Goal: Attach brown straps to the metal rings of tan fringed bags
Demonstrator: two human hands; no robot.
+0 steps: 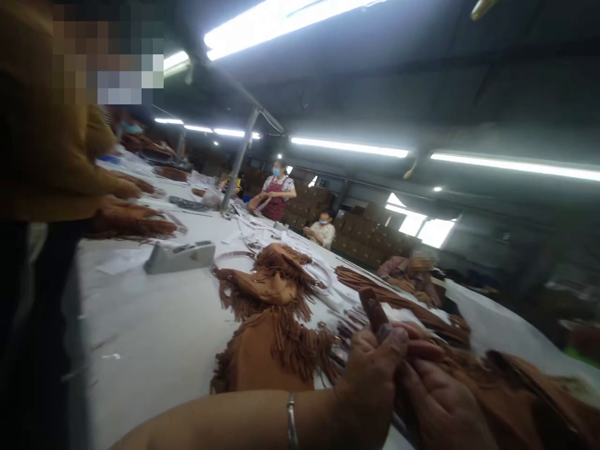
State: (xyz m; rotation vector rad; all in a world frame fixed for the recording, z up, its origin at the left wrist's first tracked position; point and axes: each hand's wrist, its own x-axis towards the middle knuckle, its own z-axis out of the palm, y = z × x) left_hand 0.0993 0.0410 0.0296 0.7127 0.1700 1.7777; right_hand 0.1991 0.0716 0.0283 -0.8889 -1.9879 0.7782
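Observation:
At the lower right, my left hand, with a metal bangle on its wrist, is closed round a dark brown leather strap whose end sticks up above the fingers. My right hand is pressed against it from the right, its fingers bent; what they grip is blurred and partly hidden. Brown leather lies right of my hands. Left of them is a brown fringed bag, with more fringed bags behind it.
A grey tape dispenser stands on the white table. Long brown strips lie beyond my hands. A person in a mustard top stands at the left edge, hands on brown leather. Other people sit or stand farther back, near a metal post.

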